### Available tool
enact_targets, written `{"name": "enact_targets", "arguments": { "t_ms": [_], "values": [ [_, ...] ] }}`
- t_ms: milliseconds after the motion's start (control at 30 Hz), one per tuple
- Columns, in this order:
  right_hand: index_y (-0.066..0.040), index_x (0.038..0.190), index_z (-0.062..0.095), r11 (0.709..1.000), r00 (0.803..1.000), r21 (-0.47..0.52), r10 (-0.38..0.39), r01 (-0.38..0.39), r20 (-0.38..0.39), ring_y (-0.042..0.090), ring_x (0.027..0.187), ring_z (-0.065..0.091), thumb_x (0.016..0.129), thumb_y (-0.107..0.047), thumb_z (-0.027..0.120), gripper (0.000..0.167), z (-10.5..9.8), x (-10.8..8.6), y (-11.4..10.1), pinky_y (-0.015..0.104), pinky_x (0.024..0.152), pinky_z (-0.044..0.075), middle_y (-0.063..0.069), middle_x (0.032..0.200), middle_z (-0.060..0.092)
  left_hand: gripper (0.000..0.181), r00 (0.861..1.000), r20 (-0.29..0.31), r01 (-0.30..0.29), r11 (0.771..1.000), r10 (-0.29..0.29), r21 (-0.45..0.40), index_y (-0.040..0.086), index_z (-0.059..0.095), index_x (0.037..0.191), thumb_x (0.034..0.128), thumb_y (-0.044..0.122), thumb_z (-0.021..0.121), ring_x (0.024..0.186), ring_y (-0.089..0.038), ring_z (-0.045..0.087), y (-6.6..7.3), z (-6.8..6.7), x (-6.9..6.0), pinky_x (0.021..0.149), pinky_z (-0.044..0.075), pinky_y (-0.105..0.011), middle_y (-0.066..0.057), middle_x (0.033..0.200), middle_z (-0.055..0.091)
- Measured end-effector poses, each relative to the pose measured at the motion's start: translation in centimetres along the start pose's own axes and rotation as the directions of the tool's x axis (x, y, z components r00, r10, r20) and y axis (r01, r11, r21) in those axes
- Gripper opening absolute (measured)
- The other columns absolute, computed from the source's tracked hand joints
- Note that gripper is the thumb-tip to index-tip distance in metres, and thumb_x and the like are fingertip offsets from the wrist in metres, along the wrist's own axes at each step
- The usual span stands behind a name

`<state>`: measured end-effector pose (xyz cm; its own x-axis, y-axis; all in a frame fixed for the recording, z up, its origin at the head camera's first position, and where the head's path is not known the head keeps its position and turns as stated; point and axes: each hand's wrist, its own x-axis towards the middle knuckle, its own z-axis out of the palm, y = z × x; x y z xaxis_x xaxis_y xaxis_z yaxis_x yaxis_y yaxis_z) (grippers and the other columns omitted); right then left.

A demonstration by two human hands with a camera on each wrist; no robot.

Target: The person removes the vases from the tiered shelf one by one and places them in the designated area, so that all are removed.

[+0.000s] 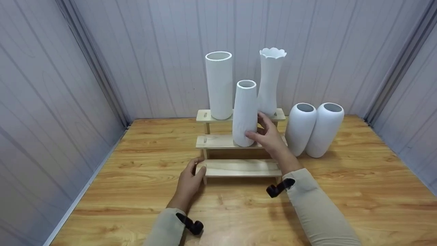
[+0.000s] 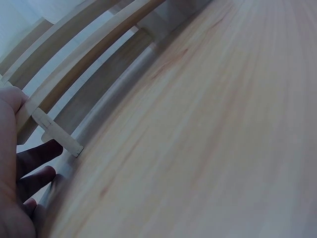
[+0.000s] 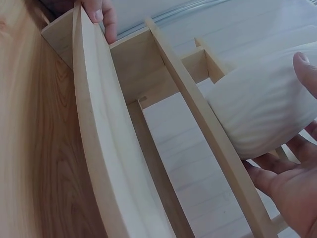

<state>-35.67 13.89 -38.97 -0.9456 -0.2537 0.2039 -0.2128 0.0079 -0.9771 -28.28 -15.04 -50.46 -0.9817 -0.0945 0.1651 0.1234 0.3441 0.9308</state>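
A three-step wooden display stand [image 1: 242,168] is on the table. My left hand [image 1: 189,177] holds the left end of its lowest step; in the left wrist view the fingers [image 2: 37,158] hang by the stand's side leg. My right hand [image 1: 272,137] grips the lower right side of a tall tapered white vase [image 1: 245,112], thumb in front and fingers behind. That vase is upright at the middle step, its base [image 3: 247,139] at the board in the right wrist view. On the top step stand a straight cylindrical white vase [image 1: 219,87] and a white vase with a scalloped rim [image 1: 269,85].
Two rounded white vases [image 1: 300,130] [image 1: 326,130] stand side by side on the wooden table [image 1: 143,153], just right of the stand. Pale panelled walls [image 1: 164,61] enclose the table at the back and both sides.
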Motion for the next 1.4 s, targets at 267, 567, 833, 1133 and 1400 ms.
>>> {"name": "enact_targets", "arguments": {
  "t_ms": [267, 567, 833, 1133, 1400],
  "values": [
    [-0.02, 0.159, 0.028, 0.999, 1.0, -0.038, 0.02, -0.019, 0.009, 0.035, 0.142, 0.041, 0.087, -0.018, 0.082, 0.091, 0.2, 0.7, 0.1, 0.054, 0.114, 0.036, 0.008, 0.162, 0.032, 0.032, 1.0, -0.018, -0.01, 1.0, 0.011, 0.027, 0.021, 0.062, 0.133, 0.1011, 0.028, 0.062, 0.144, -0.029, 0.041, -0.1, 0.0, 0.0, 0.117, 0.034, -0.045, -0.007, 0.148, 0.053],
    [-0.014, 0.156, 0.034, 0.998, 0.998, 0.003, -0.059, 0.059, 0.022, 0.036, 0.136, 0.047, 0.087, -0.011, 0.081, 0.084, 0.3, 0.4, 0.1, 0.056, 0.109, 0.041, 0.011, 0.156, 0.041, 0.034, 1.0, 0.002, -0.01, 1.0, 0.01, 0.008, 0.022, 0.06, 0.135, 0.1018, 0.028, 0.061, 0.143, -0.029, 0.042, 0.1, 0.0, 0.0, 0.117, 0.033, -0.044, -0.013, 0.14, 0.059],
    [-0.02, 0.156, 0.036, 0.999, 0.999, -0.008, -0.033, 0.034, 0.031, 0.034, 0.135, 0.049, 0.084, -0.019, 0.084, 0.087, 0.2, -0.1, 0.2, 0.055, 0.106, 0.045, 0.008, 0.155, 0.043, 0.033, 1.0, -0.002, 0.013, 1.0, -0.013, 0.009, 0.022, 0.061, 0.134, 0.1017, 0.029, 0.061, 0.145, -0.027, 0.04, 0.1, 0.0, 0.0, 0.119, 0.03, -0.043, -0.014, 0.076, 0.069],
    [-0.024, 0.157, 0.035, 0.999, 0.999, -0.045, -0.005, 0.006, 0.032, 0.034, 0.135, 0.05, 0.083, -0.026, 0.086, 0.09, 0.3, -0.7, 0.1, 0.055, 0.1, 0.05, 0.006, 0.156, 0.042, 0.033, 1.0, -0.023, 0.005, 1.0, -0.004, 0.019, 0.021, 0.062, 0.133, 0.1008, 0.028, 0.062, 0.144, -0.032, 0.039, 0.2, 0.0, 0.0, 0.117, 0.033, -0.045, -0.01, 0.149, 0.052],
    [-0.023, 0.157, 0.035, 0.998, 1.0, -0.06, -0.013, 0.014, 0.024, 0.034, 0.134, 0.05, 0.084, -0.025, 0.085, 0.089, 0.3, -1.3, 0.0, 0.054, 0.104, 0.047, 0.006, 0.155, 0.043, 0.034, 1.0, -0.015, -0.005, 1.0, 0.005, 0.027, 0.021, 0.062, 0.134, 0.1012, 0.029, 0.062, 0.144, -0.031, 0.039, 0.2, 0.0, -0.1, 0.117, 0.034, -0.046, -0.012, 0.138, 0.061]
  ]
}}
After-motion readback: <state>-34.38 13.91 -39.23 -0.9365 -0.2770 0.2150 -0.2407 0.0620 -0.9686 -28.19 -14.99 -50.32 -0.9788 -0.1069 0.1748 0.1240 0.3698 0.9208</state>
